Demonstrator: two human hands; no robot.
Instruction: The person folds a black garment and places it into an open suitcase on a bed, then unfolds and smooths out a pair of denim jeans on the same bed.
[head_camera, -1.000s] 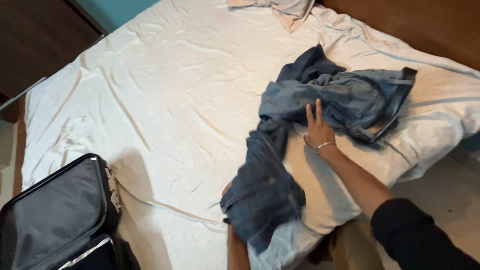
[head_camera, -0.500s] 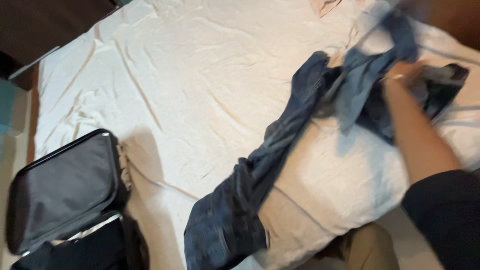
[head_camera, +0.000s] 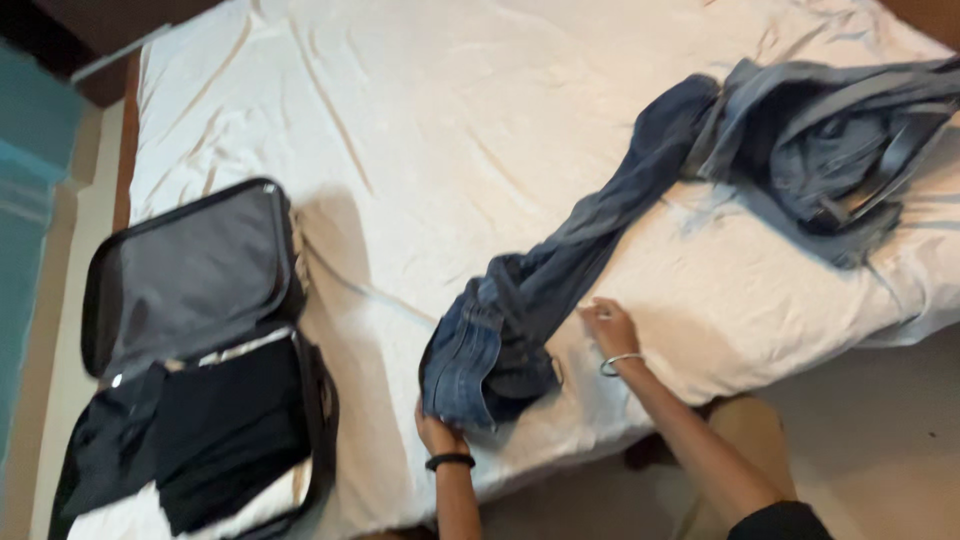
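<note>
Two hands grip the jeans (head_camera: 560, 270) stretched across the bed (head_camera: 420, 130): left hand (head_camera: 437, 432) holds the leg hem, right hand (head_camera: 610, 327) pinches the leg beside it. An open suitcase (head_camera: 190, 290) lies left.

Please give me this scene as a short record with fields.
left hand: grips the hem end of the blue jeans, black wristband
right hand: pinches the same jeans leg, silver bangle
jeans: stretched across the white bedsheet, waist bunched at far right
suitcase: open on the bed, dark clothes inside
</note>
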